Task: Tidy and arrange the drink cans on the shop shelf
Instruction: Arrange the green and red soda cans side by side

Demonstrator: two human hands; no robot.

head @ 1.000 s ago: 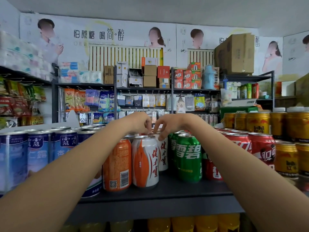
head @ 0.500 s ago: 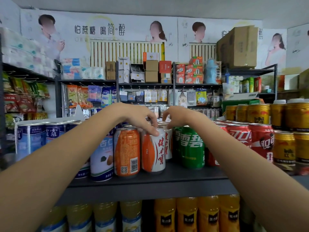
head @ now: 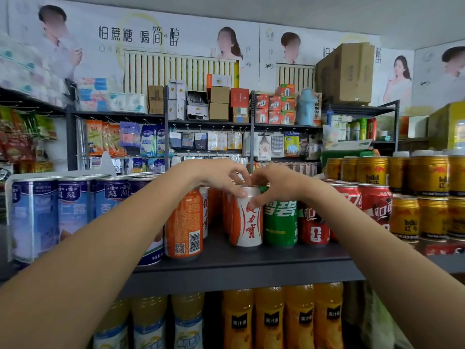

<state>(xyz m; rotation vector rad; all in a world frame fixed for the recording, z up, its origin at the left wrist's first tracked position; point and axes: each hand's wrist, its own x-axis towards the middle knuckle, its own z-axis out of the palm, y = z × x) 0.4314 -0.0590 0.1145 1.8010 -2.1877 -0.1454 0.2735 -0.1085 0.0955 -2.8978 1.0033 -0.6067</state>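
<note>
Gripping the white-and-orange can (head: 247, 217) at centre frame, left hand (head: 219, 176) and right hand (head: 273, 183) are pinching its top rim; next, probably squaring it beside the green can (head: 280, 222) on the shelf (head: 239, 263).

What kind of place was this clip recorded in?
Most likely a small grocery or convenience shop. Dark metal shelving carries rows of drink cans, such as the green cans and gold cans; packets hang on hooks behind, and advertising posters cover the wall.
</note>
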